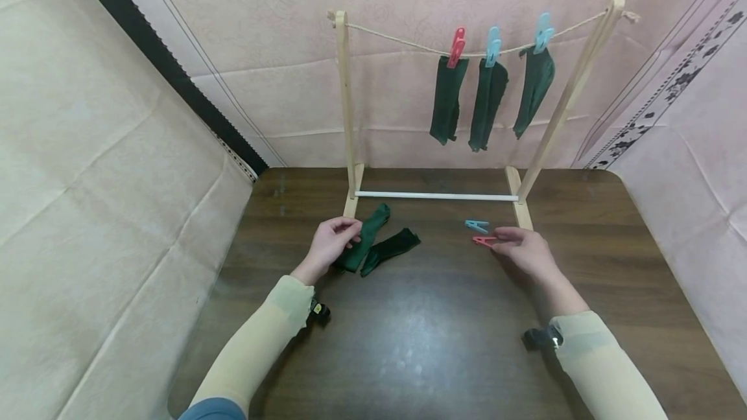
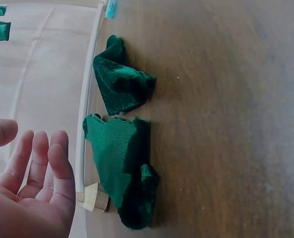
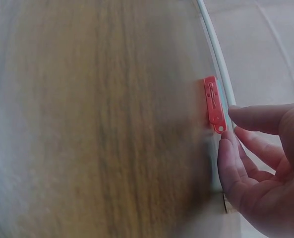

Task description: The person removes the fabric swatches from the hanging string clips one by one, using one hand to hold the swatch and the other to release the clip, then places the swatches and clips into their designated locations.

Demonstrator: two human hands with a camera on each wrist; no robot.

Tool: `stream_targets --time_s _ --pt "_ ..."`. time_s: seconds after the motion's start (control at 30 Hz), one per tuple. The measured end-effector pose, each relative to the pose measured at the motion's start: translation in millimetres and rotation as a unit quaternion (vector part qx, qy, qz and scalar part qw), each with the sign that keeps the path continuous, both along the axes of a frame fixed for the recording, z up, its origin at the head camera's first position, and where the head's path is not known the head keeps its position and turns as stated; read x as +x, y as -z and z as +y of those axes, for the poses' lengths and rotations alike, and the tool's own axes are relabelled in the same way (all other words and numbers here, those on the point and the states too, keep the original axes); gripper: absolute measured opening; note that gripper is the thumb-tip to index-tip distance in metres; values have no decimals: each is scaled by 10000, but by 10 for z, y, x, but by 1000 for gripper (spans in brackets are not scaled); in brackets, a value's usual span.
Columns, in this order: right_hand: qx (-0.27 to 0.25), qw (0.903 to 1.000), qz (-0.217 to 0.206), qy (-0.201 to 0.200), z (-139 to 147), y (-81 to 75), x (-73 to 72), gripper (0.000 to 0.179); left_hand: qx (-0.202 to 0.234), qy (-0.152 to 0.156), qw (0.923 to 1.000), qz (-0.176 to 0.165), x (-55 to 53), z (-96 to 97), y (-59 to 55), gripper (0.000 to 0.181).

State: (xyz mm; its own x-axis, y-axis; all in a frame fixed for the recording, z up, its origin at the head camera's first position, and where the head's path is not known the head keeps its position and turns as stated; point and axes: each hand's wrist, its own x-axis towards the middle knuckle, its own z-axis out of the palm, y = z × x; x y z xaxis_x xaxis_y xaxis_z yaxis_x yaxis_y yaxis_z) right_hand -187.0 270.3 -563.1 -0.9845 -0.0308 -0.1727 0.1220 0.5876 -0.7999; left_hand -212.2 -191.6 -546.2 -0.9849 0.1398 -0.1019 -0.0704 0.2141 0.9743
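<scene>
In the head view, your left hand point(image 1: 329, 245) hovers at the left of two dark-green socks lying on the wood-grain tabletop point(image 1: 408, 368), its fingertips overlapping the left sock point(image 1: 369, 231); the right sock point(image 1: 390, 252) lies slanted just beside it. Your right hand point(image 1: 525, 253) reaches the handle end of a red clothespin point(image 1: 482, 240), with a light-blue clothespin point(image 1: 476, 225) just behind. Only this view takes in the whole drying rack: two wooden posts point(image 1: 345, 96), a white crossbar point(image 1: 438, 196) low between them, and a rope point(image 1: 403, 44) bearing three hanging green socks point(image 1: 487, 105), pinned from left to right by a red peg point(image 1: 457, 47) and two light-blue pegs point(image 1: 493, 46). The left wrist view settles what the head view leaves doubtful: your left thumb and fingers are spread apart, loosely bent and holding nothing, with a gap between them and the left sock, whose ribbed surface and ragged edge show here. The right sock appears folded beyond it. The right wrist view shows the red clothespin's slot and the small hole at its end, with only a sliver of the light-blue one behind it. Your right thumb and fingers curve close about that holed end; you cannot tell from here whether they pinch it.
</scene>
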Motion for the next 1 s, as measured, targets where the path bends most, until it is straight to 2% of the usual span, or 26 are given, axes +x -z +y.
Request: stream_targets --time_s 0.43,1.0 --pt "-78 10000 -45 31 30 6 -8 47 71 -4 10000 -14 -27 -19 -1 41" --pt "-70 9999 -58 -72 34 -96 -11 50 242 -95 9996 78 -47 35 -33 42"
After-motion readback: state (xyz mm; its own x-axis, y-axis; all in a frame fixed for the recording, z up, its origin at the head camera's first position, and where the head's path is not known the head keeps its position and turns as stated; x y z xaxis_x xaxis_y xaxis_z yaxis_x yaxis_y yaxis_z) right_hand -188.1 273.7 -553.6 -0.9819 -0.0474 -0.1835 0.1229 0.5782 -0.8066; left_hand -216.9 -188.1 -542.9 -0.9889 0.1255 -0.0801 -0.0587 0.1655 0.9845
